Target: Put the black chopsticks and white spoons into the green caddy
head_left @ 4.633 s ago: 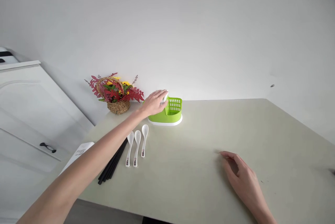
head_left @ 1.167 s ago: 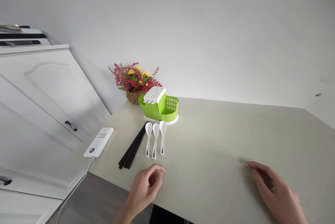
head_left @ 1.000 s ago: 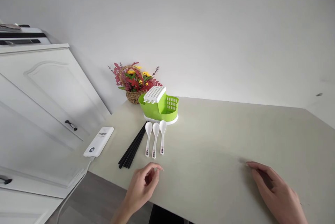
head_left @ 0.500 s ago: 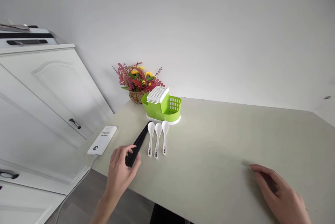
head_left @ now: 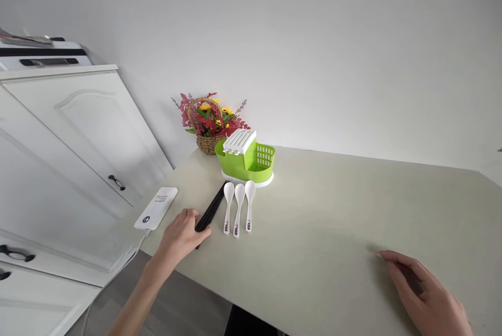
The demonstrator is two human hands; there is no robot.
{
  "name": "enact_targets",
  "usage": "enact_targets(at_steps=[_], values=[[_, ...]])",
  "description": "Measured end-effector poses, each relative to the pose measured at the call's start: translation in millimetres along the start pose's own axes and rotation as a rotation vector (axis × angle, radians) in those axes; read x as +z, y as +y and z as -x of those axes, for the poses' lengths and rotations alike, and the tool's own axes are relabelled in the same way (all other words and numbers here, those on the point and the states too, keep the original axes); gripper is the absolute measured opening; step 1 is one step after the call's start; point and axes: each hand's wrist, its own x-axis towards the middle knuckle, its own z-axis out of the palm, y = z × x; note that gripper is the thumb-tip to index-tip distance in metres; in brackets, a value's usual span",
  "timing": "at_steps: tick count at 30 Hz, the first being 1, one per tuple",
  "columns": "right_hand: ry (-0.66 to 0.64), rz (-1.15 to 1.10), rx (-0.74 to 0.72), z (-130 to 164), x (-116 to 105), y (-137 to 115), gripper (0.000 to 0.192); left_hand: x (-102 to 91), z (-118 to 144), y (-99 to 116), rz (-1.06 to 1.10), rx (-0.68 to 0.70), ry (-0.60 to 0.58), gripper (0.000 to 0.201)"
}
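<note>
My left hand (head_left: 183,234) is closed around the near end of a bundle of black chopsticks (head_left: 214,206), thumb on the right and fingers on the left. The chopsticks lie slantwise on the table, their far ends close to a green cutlery holder (head_left: 234,166) with a white slotted top and white base. To their right lie three white spoons (head_left: 227,208), side by side with bowls pointing away from me. Far off to the right, my right hand (head_left: 427,294) rests by the tabletop, holding nothing, with a gap between thumb and forefinger.
A wicker basket of artificial flowers (head_left: 207,143) stands behind the holder against the wall. A white power bank (head_left: 157,208) with a cable lies at the table's left edge. White cabinets (head_left: 90,132) flank the table (head_left: 321,221) on the left.
My left hand has lowered and its fingers have closed on the chopsticks, the wrist swinging left. My right hand stays nearly in place. The view has shifted slightly.
</note>
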Motion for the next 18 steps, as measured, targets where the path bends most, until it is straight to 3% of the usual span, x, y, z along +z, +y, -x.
enact_targets(at_steps=[7,12,18], values=[[-0.01,-0.002,0.021,2,-1,-3,0.049,-22.5,-10,19,-0.235,-0.016,-0.192,0.027],[-0.033,-0.007,0.031,-1,0,-1,0.049,-23.7,-17,28,-0.362,0.01,-0.236,0.03],[-0.076,-0.015,0.006,-6,2,3,0.049,-19.2,-22,27,-0.352,0.03,-0.281,0.035]])
